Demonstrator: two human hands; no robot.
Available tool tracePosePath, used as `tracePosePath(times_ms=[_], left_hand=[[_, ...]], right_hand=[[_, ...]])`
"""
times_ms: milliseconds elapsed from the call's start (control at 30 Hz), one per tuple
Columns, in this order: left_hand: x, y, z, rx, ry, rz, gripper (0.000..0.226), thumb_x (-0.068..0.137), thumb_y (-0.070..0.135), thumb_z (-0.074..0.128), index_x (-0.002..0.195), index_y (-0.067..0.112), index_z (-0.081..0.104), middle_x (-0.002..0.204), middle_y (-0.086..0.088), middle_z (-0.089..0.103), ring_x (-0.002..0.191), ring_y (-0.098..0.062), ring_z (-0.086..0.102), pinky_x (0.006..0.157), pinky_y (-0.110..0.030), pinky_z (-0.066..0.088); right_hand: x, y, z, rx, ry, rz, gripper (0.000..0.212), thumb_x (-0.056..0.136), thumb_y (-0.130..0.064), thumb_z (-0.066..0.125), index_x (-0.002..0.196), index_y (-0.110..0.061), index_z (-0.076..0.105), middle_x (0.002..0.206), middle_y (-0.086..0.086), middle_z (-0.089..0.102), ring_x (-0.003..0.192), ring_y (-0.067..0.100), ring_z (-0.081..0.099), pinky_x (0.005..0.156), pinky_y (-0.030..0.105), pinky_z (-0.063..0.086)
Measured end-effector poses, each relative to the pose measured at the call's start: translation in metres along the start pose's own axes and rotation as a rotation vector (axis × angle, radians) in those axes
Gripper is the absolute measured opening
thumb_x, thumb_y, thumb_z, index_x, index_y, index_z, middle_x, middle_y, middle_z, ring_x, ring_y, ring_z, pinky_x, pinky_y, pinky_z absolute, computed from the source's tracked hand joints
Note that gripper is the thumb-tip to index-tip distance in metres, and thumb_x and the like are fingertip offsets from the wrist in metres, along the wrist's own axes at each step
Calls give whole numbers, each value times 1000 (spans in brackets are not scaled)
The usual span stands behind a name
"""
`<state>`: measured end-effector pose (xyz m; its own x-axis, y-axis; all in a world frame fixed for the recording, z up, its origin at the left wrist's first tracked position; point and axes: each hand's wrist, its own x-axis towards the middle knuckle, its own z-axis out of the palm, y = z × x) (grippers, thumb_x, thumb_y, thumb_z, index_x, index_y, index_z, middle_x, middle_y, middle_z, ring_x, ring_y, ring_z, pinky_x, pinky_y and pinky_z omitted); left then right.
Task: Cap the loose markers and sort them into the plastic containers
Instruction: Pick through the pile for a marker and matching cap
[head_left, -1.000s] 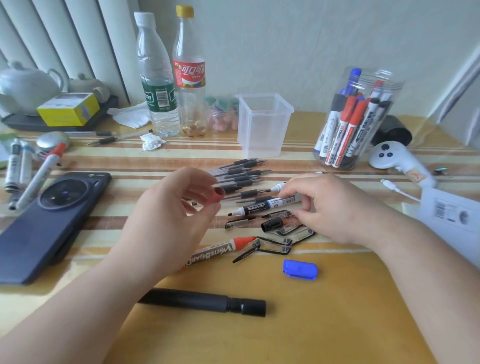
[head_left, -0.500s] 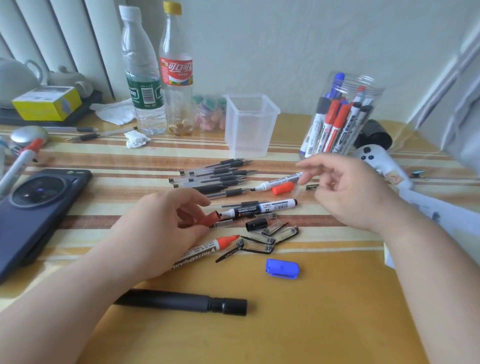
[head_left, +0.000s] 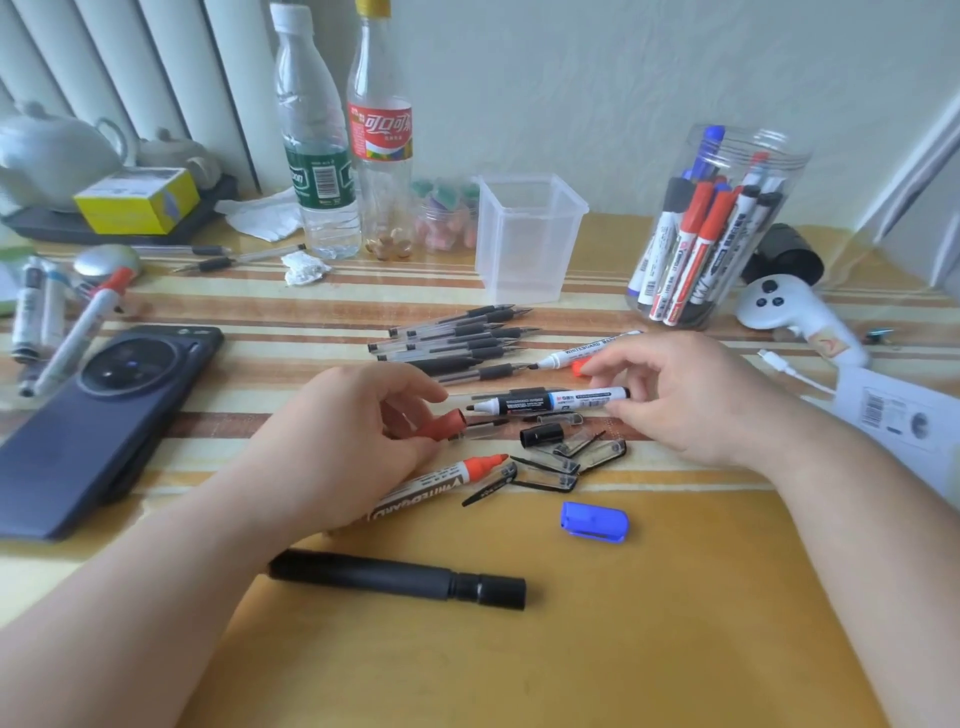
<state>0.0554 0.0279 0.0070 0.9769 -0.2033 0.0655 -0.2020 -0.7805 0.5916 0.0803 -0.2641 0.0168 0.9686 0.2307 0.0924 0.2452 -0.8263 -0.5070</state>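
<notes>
The uncapped black-nibbed marker (head_left: 561, 402) sits at the centre of the frame. Its long axis runs left to right, with the nib pointing left and the tail right. The right hand (head_left: 691, 400) curls loosely about that tail, thumb beneath, seemingly to steady the barrel for capping. Whether the pinch is closed cannot be told. The left hand (head_left: 348, 441) pinches a red cap (head_left: 448, 425) between thumb and fingertips. The cap's open mouth faces right, just beside the nib, probably to be pushed on. A black cap (head_left: 543, 434) lies just below on the counter (head_left: 675, 623) and may be the truer match. At upper centre stands a square clear container (head_left: 524, 234). At upper right a round jar (head_left: 779, 156) holds capped markers.
</notes>
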Motion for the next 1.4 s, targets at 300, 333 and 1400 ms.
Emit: tracePosePath(times_ms=[300,333,1400], left_hand=[[0,-1,-9,-9,-36,13,15,83,48,72,96,40,71,87,17,69,80,4,61,70,-19,50],[0,-1,-8,-8,-20,23,16,84,51,70,95,40,71,86,17,69,79,6,61,69,-18,50],[12,32,34,148,-66,516,25,97,11,62,109,27,76,118,18,62,102,-2,54,100,-28,38]], right_hand=[[-9,3,-25,240,157,-5,38,79,-3,78,96,-35,69,80,-6,71,59,16,54,61,28,50],[-11,2,-26,216,134,7,39,78,-4,78,96,-37,68,74,-3,70,56,17,55,60,29,49],[-21,-29,-21,156,-1,58,26,78,-2,71,88,-26,68,44,-16,46,46,7,38,56,25,38]])
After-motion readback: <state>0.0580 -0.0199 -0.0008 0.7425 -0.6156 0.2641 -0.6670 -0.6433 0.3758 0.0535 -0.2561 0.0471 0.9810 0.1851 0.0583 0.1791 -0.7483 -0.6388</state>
